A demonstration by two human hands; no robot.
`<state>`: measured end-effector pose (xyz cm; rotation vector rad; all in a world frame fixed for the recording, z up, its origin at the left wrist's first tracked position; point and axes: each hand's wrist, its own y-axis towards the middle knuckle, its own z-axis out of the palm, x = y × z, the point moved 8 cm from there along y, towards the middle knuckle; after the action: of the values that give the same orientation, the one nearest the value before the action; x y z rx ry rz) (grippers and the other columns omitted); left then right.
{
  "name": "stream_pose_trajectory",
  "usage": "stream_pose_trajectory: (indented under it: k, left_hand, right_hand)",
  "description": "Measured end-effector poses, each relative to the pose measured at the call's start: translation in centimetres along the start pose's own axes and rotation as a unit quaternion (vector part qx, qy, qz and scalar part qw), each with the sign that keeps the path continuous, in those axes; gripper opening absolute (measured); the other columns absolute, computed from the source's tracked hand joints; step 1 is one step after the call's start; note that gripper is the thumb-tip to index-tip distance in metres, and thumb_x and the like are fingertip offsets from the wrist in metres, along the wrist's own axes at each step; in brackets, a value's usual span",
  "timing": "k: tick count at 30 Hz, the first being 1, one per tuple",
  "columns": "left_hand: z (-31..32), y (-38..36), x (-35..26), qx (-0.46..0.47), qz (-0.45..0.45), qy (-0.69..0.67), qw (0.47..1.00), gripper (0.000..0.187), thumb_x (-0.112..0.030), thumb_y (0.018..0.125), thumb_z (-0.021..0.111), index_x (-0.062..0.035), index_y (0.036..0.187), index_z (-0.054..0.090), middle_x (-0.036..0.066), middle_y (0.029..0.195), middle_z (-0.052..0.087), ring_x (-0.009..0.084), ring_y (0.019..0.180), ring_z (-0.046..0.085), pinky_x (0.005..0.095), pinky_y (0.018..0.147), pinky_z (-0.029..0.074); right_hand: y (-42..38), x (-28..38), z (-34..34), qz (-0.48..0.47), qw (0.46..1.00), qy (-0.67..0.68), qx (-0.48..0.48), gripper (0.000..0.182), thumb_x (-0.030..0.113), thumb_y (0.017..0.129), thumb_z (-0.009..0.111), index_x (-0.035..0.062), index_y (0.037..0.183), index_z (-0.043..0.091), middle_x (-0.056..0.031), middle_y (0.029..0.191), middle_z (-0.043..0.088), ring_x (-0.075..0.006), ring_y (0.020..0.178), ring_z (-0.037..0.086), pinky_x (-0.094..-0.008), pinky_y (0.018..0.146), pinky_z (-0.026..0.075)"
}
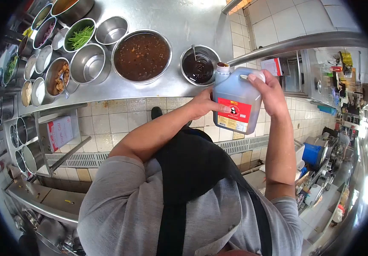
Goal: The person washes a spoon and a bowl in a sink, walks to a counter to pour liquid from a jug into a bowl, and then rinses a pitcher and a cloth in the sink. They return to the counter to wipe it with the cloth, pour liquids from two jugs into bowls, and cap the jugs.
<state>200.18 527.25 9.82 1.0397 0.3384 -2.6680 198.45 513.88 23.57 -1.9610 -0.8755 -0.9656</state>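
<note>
Right hand [274,91] grips the plastic jug [237,100] near its top — left hand [203,103] clasps its side, thumb across front.

Grey stainless-steel table [167,17] carries, right to left, small round metal bowl [206,51] of glossy dark liquid [197,71], large round metal bowl [141,80] of chunky red-brown sauce [141,56], two plain round silver bowls [90,64], round metal bowl [85,23] of green cut vegetables [80,38], then assorted metal containers [76,16] clustered at far left.
</note>
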Motion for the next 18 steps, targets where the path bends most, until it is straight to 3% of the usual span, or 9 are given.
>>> stream_pose_trajectory:
  k: [4,6,8,9,12,14,16,18]
  left_hand:
    - [-0.2,-0.1,0.7,-0.01,0.024,0.03,0.999,0.074,-0.006,0.071,0.081,0.0007,0.134,0.043,0.012,0.125,0.057,0.0211,0.118,0.054,0.0375,0.103,0.041]
    - [-1.1,-0.1,1.2,-0.036,0.045,0.018,0.998,0.07,-0.004,0.072,0.079,-0.0002,0.132,0.044,0.012,0.121,0.058,0.0212,0.116,0.055,0.0344,0.098,0.045]
    - [-2.1,-0.3,1.2,-0.056,0.049,0.064,0.995,0.062,-0.001,0.076,0.074,-0.0006,0.131,0.044,0.012,0.121,0.057,0.0202,0.116,0.055,0.0333,0.097,0.045]
    - [-2.7,-0.5,1.1,-0.078,0.055,0.107,0.99,0.055,0.001,0.08,0.069,-0.0011,0.13,0.044,0.012,0.121,0.057,0.0193,0.116,0.054,0.0322,0.097,0.045]
    - [-2.6,-1.4,0.6,-0.087,0.087,0.199,0.972,0.05,0.008,0.084,0.059,-0.0047,0.13,0.044,0.008,0.125,0.053,0.0153,0.114,0.053,0.0317,0.1,0.043]
    - [-2.1,-2.6,0.0,-0.098,0.082,0.218,0.967,0.047,0.007,0.086,0.06,-0.0059,0.128,0.046,0.008,0.124,0.053,0.0132,0.11,0.054,0.0298,0.097,0.044]
    - [-1.3,-4.1,-1.0,-0.096,0.144,0.124,0.977,0.049,0.005,0.086,0.064,-0.0074,0.129,0.044,0.009,0.126,0.053,0.0128,0.105,0.056,0.028,0.094,0.047]
    - [0.4,-5.5,-3.5,-0.13,0.167,0.114,0.971,0.05,0.0,0.084,0.07,-0.0071,0.128,0.048,0.009,0.123,0.057,0.0106,0.104,0.057,0.0267,0.091,0.049]
  right_hand:
    - [-2.3,-1.5,-0.7,-0.035,0.997,0.061,-0.026,0.023,0.024,0.089,0.07,0.0035,0.095,0.059,-0.0019,0.083,0.063,-0.0095,0.077,0.056,-0.0254,0.074,0.046]
    - [-3.5,-2.9,-1.0,-0.025,0.996,0.08,-0.033,0.021,0.019,0.087,0.072,0.0045,0.092,0.058,-0.0027,0.09,0.062,-0.0098,0.08,0.055,-0.0255,0.076,0.045]
    - [-4.6,-3.5,-1.4,-0.104,0.988,0.084,-0.072,0.02,0.015,0.085,0.073,0.0042,0.09,0.058,-0.0052,0.101,0.06,-0.0126,0.091,0.056,-0.0272,0.082,0.045]
    - [-4.7,-4.8,-1.6,-0.106,0.986,0.099,-0.078,0.018,0.008,0.082,0.074,0.0048,0.084,0.057,-0.0065,0.109,0.057,-0.0174,0.106,0.055,-0.0308,0.092,0.042]
    - [-5.3,-6.4,-1.4,-0.162,0.974,0.1,-0.121,0.018,0.003,0.081,0.073,0.0058,0.079,0.056,-0.0064,0.107,0.057,-0.0213,0.114,0.054,-0.034,0.098,0.039]
    - [-5.9,-6.8,-1.4,-0.163,0.973,0.108,-0.124,0.019,-0.001,0.079,0.073,0.0062,0.077,0.055,-0.0062,0.107,0.057,-0.0232,0.117,0.053,-0.0356,0.099,0.039]
    - [-6.3,-7.6,-1.5,-0.18,0.971,0.114,-0.111,0.02,-0.001,0.079,0.073,0.0059,0.076,0.055,-0.0061,0.106,0.057,-0.0233,0.116,0.053,-0.0362,0.1,0.039]
    - [-6.8,-7.9,-1.3,-0.192,0.971,0.106,-0.097,0.022,-0.002,0.078,0.073,0.006,0.076,0.053,-0.0065,0.105,0.056,-0.0242,0.115,0.054,-0.0366,0.099,0.04]
